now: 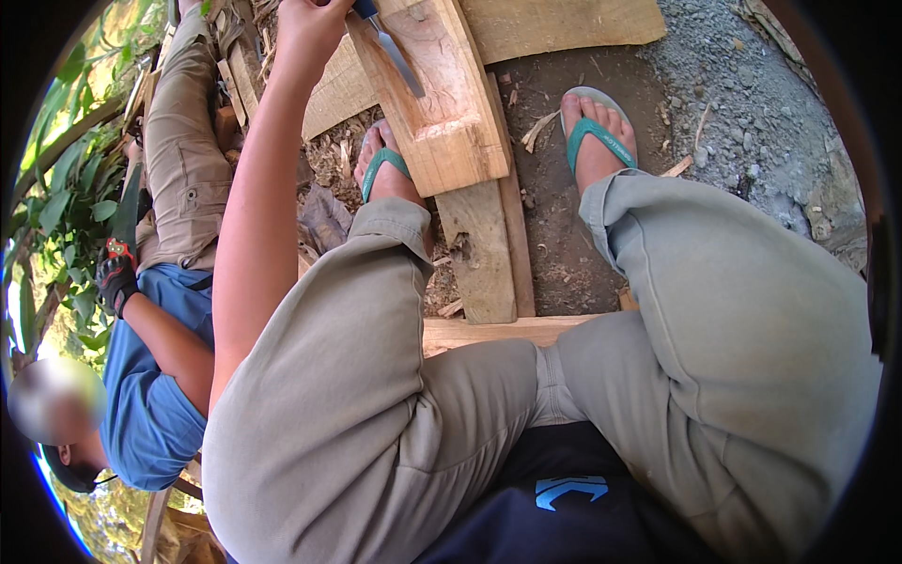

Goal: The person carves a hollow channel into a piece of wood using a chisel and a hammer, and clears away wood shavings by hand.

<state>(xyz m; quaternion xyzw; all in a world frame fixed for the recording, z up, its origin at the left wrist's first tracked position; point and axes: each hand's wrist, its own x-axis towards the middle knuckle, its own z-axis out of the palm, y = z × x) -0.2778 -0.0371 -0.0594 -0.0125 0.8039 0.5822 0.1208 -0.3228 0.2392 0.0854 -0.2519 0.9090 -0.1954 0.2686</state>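
Note:
At the top edge my left hand (318, 13) reaches in, its fingers partly cut off by the picture's rim. They appear closed on the blue handle of a chisel (399, 62). The chisel's metal blade slants down into the hollow of a carved wooden block (460, 162). Pale, freshly cut wood shows at the hollow's near end. Below the block, a narrower plank (481, 258) extends toward me between my feet. My right hand is outside the picture.
My feet in green-strapped flip-flops (601, 141) stand either side of the block. Boards (564, 23) lie behind it, with wood chips on the soil and grey gravel (733, 103) at right. Another person in a blue shirt (155, 362), wearing a dark glove (116, 282), is at left near leafy plants.

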